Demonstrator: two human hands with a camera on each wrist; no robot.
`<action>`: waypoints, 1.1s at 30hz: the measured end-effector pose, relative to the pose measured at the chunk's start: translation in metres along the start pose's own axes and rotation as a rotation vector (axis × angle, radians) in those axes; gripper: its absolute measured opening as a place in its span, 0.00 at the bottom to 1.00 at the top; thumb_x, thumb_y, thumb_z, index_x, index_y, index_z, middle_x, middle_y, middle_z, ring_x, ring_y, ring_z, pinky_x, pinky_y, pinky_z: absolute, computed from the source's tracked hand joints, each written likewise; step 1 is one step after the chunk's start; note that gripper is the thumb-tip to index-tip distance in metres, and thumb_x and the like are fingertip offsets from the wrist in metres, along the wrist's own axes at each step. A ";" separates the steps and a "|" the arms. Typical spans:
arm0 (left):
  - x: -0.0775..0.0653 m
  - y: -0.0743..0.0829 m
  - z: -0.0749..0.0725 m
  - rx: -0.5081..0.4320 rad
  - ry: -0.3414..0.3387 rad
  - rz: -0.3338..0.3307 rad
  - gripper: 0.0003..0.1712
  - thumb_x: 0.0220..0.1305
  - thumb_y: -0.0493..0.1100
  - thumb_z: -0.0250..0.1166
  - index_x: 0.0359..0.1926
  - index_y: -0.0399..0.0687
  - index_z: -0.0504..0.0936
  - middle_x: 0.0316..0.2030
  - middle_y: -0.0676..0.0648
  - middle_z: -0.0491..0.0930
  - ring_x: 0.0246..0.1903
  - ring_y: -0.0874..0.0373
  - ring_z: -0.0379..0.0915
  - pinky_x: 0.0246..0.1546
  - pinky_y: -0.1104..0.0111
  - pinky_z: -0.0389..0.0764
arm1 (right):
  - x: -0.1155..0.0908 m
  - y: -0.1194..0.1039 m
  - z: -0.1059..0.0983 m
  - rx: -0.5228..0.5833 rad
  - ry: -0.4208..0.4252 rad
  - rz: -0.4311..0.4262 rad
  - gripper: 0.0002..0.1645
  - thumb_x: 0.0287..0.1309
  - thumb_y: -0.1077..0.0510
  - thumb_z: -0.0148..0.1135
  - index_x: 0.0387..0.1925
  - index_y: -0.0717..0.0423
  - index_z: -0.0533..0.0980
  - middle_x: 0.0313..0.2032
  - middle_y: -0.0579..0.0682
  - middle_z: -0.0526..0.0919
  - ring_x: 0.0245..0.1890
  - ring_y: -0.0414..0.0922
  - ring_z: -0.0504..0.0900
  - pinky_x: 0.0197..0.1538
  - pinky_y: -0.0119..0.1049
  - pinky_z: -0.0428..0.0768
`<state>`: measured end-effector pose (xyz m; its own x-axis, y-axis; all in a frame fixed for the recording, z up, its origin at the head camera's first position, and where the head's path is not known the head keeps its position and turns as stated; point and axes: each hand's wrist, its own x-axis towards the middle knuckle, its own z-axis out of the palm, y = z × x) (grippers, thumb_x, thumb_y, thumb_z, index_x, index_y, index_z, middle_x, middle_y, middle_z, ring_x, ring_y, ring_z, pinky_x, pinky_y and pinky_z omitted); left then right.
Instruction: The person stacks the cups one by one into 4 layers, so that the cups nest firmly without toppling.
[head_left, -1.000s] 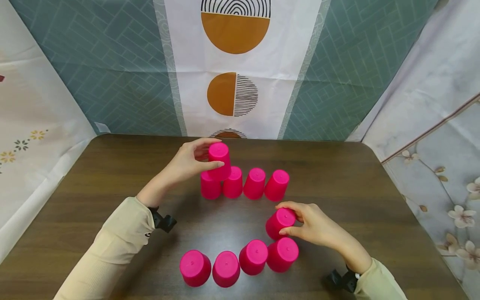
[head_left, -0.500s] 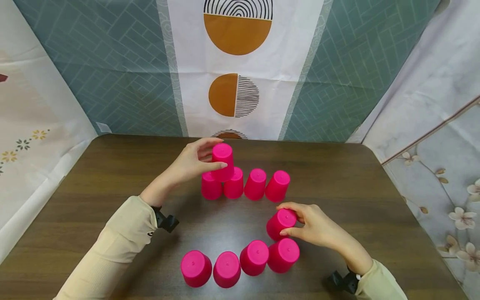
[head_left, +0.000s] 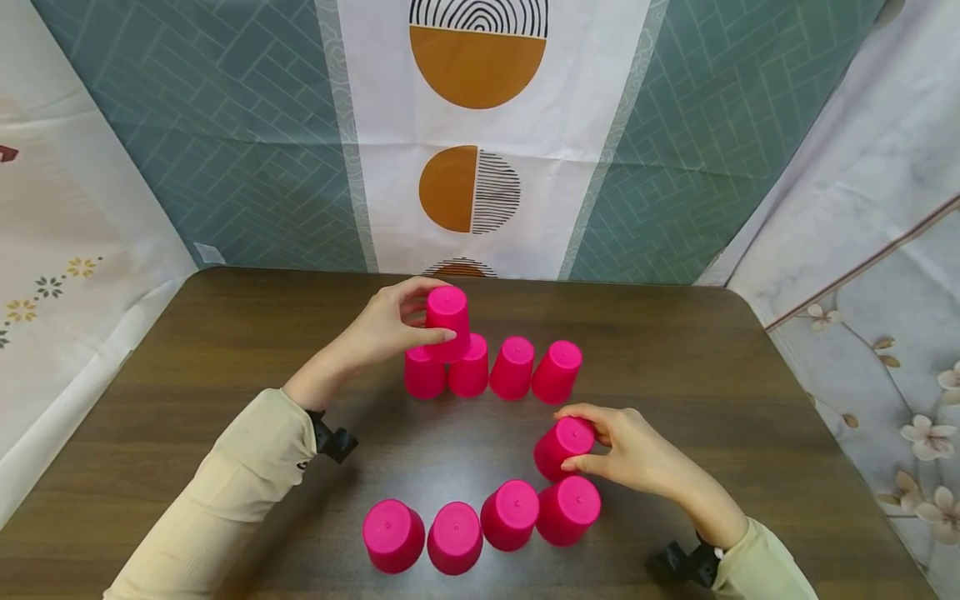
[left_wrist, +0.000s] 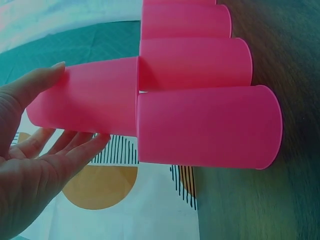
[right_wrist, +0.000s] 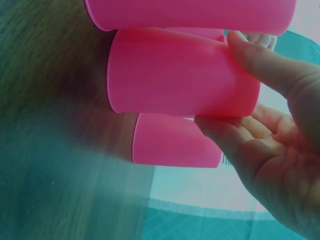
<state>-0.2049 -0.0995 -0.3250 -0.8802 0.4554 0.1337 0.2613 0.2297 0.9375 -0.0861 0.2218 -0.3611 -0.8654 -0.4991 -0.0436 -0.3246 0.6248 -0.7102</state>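
Note:
My left hand (head_left: pixel 390 318) grips an upside-down pink cup (head_left: pixel 447 317), thumb on the near side and fingers behind. That cup's rim rests over the bases of two upside-down cups, the left back cup (head_left: pixel 424 375) and its neighbour (head_left: pixel 470 375), as the left wrist view shows from the side. The right hand (head_left: pixel 626 450) holds another upside-down pink cup (right_wrist: pixel 175 75) between thumb and fingers, its rim down at the tabletop. Just in front of it stands the right front cup (head_left: pixel 573 508), overlapping it in the head view.
Two more pink cups, one (head_left: pixel 513 367) beside the other (head_left: pixel 558 371), continue the back row. Several upside-down cups (head_left: pixel 454 537) form a front row on the dark wooden table (head_left: pixel 262 317). A patterned cloth (head_left: pixel 258 133) hangs behind the table's far edge.
The cup in my left hand has shifted slightly right over the two cups beneath it. The right hand stays on its cup, and the other cups keep their places.

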 end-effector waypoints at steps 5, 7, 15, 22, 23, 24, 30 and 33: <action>0.000 0.001 0.001 0.006 -0.002 0.000 0.34 0.48 0.37 0.73 0.57 0.43 0.70 0.50 0.44 0.76 0.52 0.52 0.75 0.53 0.63 0.75 | -0.001 0.000 -0.001 0.004 -0.001 0.000 0.35 0.45 0.52 0.73 0.54 0.61 0.72 0.38 0.46 0.83 0.36 0.37 0.83 0.40 0.30 0.81; 0.000 0.002 0.001 0.009 0.001 0.000 0.34 0.49 0.37 0.73 0.58 0.43 0.70 0.50 0.44 0.76 0.52 0.51 0.75 0.53 0.63 0.75 | -0.001 0.000 -0.001 0.008 0.000 0.004 0.35 0.45 0.52 0.73 0.54 0.61 0.72 0.39 0.47 0.83 0.37 0.37 0.83 0.40 0.29 0.81; -0.003 0.000 0.000 0.051 0.004 -0.010 0.36 0.49 0.40 0.73 0.60 0.45 0.68 0.52 0.45 0.75 0.54 0.50 0.73 0.56 0.58 0.73 | -0.001 0.003 0.002 0.025 0.013 0.001 0.35 0.45 0.52 0.73 0.55 0.60 0.72 0.41 0.48 0.83 0.39 0.39 0.83 0.41 0.30 0.81; -0.018 -0.001 -0.009 0.120 0.034 -0.037 0.41 0.52 0.45 0.71 0.65 0.50 0.62 0.60 0.46 0.68 0.59 0.49 0.68 0.60 0.54 0.67 | 0.001 0.009 0.003 -0.002 0.057 -0.064 0.35 0.44 0.51 0.73 0.55 0.57 0.72 0.44 0.48 0.82 0.40 0.39 0.83 0.44 0.33 0.81; -0.023 -0.001 -0.011 0.125 0.043 -0.042 0.41 0.53 0.46 0.71 0.65 0.51 0.62 0.61 0.46 0.68 0.60 0.49 0.67 0.61 0.54 0.66 | 0.002 0.010 0.004 -0.009 0.059 -0.080 0.35 0.45 0.51 0.73 0.55 0.57 0.72 0.44 0.48 0.82 0.41 0.39 0.82 0.45 0.35 0.81; -0.028 -0.001 -0.012 0.128 0.051 -0.048 0.40 0.53 0.46 0.70 0.65 0.51 0.61 0.61 0.45 0.67 0.60 0.48 0.66 0.61 0.53 0.66 | 0.002 0.010 0.004 -0.019 0.062 -0.097 0.35 0.45 0.50 0.72 0.55 0.56 0.72 0.45 0.48 0.82 0.41 0.39 0.82 0.45 0.36 0.81; -0.068 0.002 -0.008 0.069 0.156 -0.092 0.40 0.54 0.43 0.70 0.66 0.52 0.61 0.65 0.49 0.63 0.65 0.49 0.58 0.63 0.52 0.63 | -0.002 0.011 0.007 -0.134 0.103 -0.134 0.35 0.45 0.49 0.73 0.56 0.51 0.72 0.47 0.43 0.80 0.44 0.37 0.81 0.46 0.37 0.81; -0.088 0.006 0.002 0.009 0.196 -0.101 0.40 0.53 0.41 0.71 0.65 0.52 0.63 0.65 0.52 0.63 0.65 0.52 0.58 0.63 0.54 0.62 | -0.005 0.009 0.008 -0.196 0.132 -0.117 0.36 0.42 0.50 0.74 0.56 0.50 0.73 0.48 0.42 0.80 0.46 0.39 0.80 0.45 0.35 0.81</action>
<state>-0.1245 -0.1364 -0.3319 -0.9621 0.2541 0.0995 0.1702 0.2737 0.9466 -0.0812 0.2251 -0.3730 -0.8558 -0.5001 0.1325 -0.4822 0.6783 -0.5545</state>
